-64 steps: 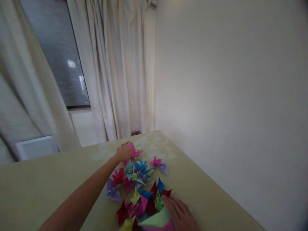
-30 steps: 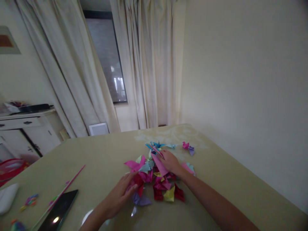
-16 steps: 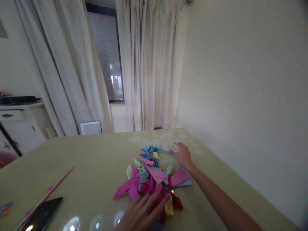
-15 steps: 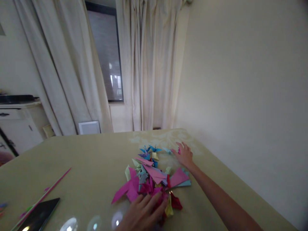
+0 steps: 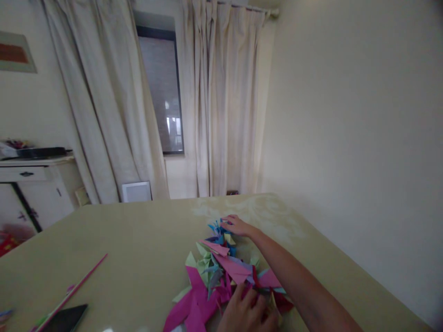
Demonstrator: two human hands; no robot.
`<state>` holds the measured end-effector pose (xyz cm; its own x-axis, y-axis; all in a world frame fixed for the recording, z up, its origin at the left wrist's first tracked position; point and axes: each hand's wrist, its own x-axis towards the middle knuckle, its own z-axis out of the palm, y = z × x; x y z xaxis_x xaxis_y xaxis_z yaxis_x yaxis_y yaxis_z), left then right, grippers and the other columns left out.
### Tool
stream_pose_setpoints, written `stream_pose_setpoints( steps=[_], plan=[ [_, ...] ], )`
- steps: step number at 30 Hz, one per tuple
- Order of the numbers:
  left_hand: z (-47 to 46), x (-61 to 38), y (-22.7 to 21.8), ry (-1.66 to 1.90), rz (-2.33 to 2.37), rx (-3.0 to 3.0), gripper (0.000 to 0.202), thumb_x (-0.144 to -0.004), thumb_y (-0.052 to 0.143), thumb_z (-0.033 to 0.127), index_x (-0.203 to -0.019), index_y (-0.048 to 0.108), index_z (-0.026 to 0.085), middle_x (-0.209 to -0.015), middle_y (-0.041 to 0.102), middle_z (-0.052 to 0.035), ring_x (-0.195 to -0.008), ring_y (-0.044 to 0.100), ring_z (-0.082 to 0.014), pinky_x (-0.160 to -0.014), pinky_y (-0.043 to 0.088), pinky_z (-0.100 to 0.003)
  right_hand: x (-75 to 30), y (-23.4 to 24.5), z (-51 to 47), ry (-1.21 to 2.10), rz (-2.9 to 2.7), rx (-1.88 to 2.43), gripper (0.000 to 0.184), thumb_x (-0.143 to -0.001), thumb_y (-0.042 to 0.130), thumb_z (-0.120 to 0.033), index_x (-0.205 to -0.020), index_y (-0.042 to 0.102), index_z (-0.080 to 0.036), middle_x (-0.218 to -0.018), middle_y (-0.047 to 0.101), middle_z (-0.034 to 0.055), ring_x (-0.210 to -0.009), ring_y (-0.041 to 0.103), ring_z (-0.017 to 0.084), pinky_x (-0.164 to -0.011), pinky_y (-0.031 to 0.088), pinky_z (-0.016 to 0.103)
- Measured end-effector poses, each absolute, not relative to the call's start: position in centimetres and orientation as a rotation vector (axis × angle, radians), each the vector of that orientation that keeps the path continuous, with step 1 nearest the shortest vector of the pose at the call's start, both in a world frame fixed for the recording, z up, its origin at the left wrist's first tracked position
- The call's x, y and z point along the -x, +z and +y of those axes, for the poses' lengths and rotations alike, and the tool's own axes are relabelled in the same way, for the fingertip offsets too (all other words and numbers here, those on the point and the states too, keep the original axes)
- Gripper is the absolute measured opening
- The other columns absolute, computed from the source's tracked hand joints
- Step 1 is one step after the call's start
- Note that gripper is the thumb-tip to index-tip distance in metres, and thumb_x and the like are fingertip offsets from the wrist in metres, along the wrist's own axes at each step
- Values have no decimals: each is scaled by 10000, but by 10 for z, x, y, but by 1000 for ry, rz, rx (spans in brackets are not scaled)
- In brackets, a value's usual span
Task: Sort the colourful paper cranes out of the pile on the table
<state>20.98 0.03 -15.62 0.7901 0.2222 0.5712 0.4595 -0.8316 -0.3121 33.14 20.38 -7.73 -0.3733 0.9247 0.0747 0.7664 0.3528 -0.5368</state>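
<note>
A heap of coloured folded paper pieces (image 5: 221,272) in pink, green, blue, purple and red lies on the yellowish table (image 5: 138,249). My right hand (image 5: 237,226) reaches across the far end of the heap, fingers curled over the blue folded pieces (image 5: 217,229). At the near edge of the heap my left hand (image 5: 247,311) rests on top of the red and pink papers, fingers spread and pressing down. A large magenta sheet (image 5: 192,306) sticks out to its left.
A long pink stick (image 5: 74,290) and a dark phone (image 5: 65,318) lie at the table's near left. Beyond the table hang cream curtains (image 5: 221,101) around a dark window (image 5: 162,92). A white cabinet (image 5: 31,184) stands at left, a bare wall at right.
My right hand has slid left from the far right of the heap onto the blue pieces. The heap sits more bunched together and closer to me. My left hand stays on its near edge.
</note>
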Motion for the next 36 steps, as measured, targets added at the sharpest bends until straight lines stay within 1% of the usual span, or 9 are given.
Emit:
stream_pose_setpoints(
  steps=[3,7,13,18,21,24,29,33,36],
  plan=[
    [2,-196,-146,-593,-537,2602,283,-1042,573,418,-1231,720,267,-977,818,-77,-925,724,-260,-964,550,-471,-287,-69,206,778,-2438,1292,378,-1052,612,-505,-1185,757,-183,-1247,764,77,-1152,711,261,-1042,555,458],
    [8,-168,-120,-450,-631,2741,499,-1046,542,480,-1472,580,225,-1390,713,-142,-1351,586,-329,-1204,396,-576,-248,-60,186,940,-2579,1057,514,-1042,522,-644,-1060,832,-235,-1066,831,6,-1027,758,225,-953,590,332],
    [29,-134,-87,-237,-1179,2865,986,-787,755,719,-1628,381,366,-1672,416,-208,-1524,318,-559,-1155,189,-871,-277,-43,135,892,-2483,1013,620,-1039,450,-708,-1347,741,-255,-1424,711,61,-1325,643,244,-1156,476,370],
    [66,-99,-73,-231,-1525,2932,827,-877,700,448,-1628,394,285,-1550,570,-182,-1418,536,-419,-1156,436,-608,-350,-40,79,722,-2327,1274,908,-936,582,-771,-1607,485,-169,-1703,374,209,-1587,324,369,-1295,242,551],
    [84,-75,-68,-335,-1603,2917,709,-961,577,363,-1623,386,195,-1533,590,-191,-1432,548,-351,-1211,410,-508,-378,-56,45,669,-2397,1403,1088,-750,808,-757,-1653,414,-296,-1771,225,178,-1611,243,427,-1272,265,610],
    [86,-48,-61,-515,-1676,2870,741,-988,545,450,-1635,331,158,-1631,495,-195,-1504,476,-342,-1248,377,-482,-386,-79,28,622,-2452,1499,1134,-743,802,-771,-1685,310,-378,-1797,133,142,-1623,211,425,-1263,283,606],
    [52,7,-61,-791,-1748,2619,780,-992,512,585,-1650,313,216,-1586,551,-151,-1446,534,-339,-1215,420,-527,-368,-103,46,564,-2303,1603,1058,-849,693,-776,-1702,281,-305,-1783,174,183,-1609,266,405,-1267,274,583],
    [16,46,-93,-724,-1970,2392,813,-944,494,698,-1580,480,194,-1572,570,-174,-1452,531,-396,-1220,407,-605,-332,-107,80,568,-2300,1547,963,-892,681,-726,-1684,331,-306,-1770,227,176,-1625,207,403,-1271,230,607],
    [-12,58,-126,-624,-2028,2514,652,-977,437,665,-1472,626,285,-1538,628,-110,-1425,579,-371,-1203,455,-582,-294,-109,107,574,-2319,1473,844,-924,693,-635,-1649,410,-309,-1746,294,178,-1599,252,429,-1248,240,649]
  ],
)
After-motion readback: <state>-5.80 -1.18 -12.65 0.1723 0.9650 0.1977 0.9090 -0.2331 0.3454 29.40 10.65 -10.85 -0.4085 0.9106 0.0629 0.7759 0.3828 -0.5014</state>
